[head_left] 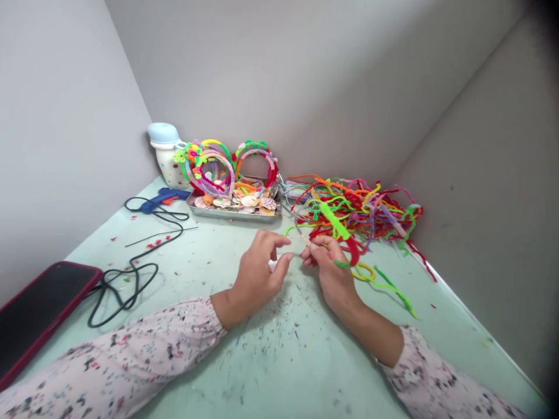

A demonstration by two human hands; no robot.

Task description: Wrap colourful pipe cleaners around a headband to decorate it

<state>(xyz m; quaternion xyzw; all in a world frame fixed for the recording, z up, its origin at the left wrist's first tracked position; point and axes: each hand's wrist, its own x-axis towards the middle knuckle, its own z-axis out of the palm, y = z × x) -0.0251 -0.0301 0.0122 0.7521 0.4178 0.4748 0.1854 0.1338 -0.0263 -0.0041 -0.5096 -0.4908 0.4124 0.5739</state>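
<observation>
Hands (259,270) apart, headband (334,221) in right (335,276)

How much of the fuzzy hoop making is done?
Done: the colourful hoops at the tray look wrapped. In hand: the right hand pinches a thin pale strip beside a thick green-and-red piece; the left hand is open nearby. Left: probably more wrapping, with a big heap of loose fuzzy stems and shells still there. I can't tell how many hoops are planned.
</observation>
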